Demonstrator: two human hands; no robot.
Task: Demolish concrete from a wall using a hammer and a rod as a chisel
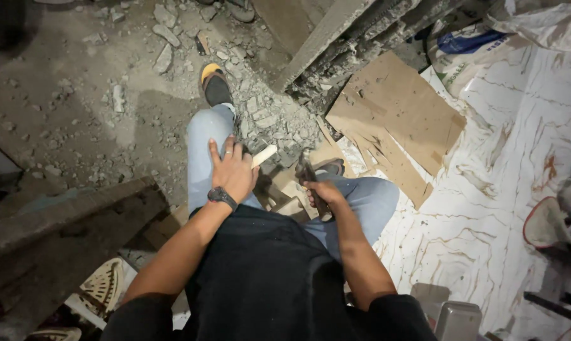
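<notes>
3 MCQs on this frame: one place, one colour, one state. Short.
1. Where are the cardboard sheets?
A) right of the knees, on the marble floor
B) on the lap
C) behind the person

2. What colour is the sandal's rim?
A) blue
B) yellow
C) white

3. What is the right hand doing?
A) resting open
B) gripping a hammer
C) holding a cup

Answers: A, the sheets lie on the floor to the right; B, a yellow edge shows at the toe; B, fingers are closed round the handle.
</notes>
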